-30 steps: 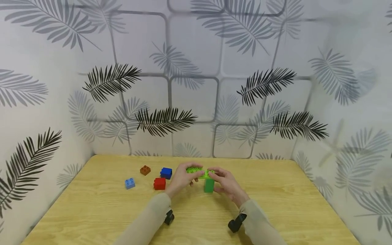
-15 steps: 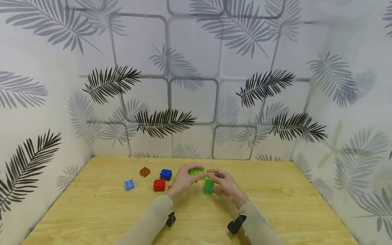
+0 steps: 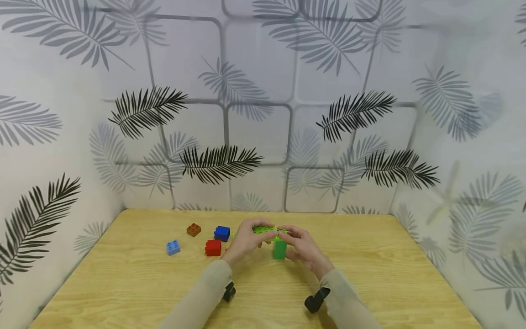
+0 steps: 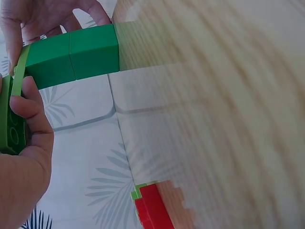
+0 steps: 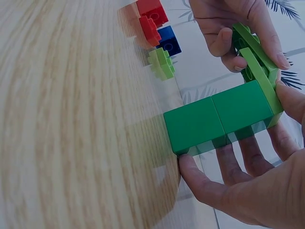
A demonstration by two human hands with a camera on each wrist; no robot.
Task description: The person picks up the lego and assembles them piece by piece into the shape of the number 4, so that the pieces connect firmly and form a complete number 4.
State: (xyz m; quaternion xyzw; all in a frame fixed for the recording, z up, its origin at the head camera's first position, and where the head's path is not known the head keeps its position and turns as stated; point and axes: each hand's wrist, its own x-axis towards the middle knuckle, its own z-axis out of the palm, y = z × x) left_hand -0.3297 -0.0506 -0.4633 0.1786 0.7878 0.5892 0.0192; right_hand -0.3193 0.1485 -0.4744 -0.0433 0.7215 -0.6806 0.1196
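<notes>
Two dark green blocks (image 3: 280,249) stand stacked upright on the table, topped by a thin light green piece (image 5: 262,78). My left hand (image 3: 247,237) grips a studded light green brick (image 3: 263,230), its thumb and curled fingers around the brick beside the stack's top. In the left wrist view, this brick (image 4: 5,119) lies against the thin piece; whether they are joined I cannot tell. My right hand (image 3: 305,246) holds the stack from the right, thumb at the top and other fingers along the side, as the right wrist view shows.
Left of the hands lie a red brick (image 3: 213,247), a blue brick (image 3: 222,233), a brown brick (image 3: 194,229) and a light blue brick (image 3: 173,247). Another light green piece (image 5: 162,64) and a second red piece (image 5: 149,31) show in the right wrist view.
My left hand has shifted slightly right with its light green brick, uncovering a bit of red beside the wrist. The right hand has kept nearly the same place on the stack.
</notes>
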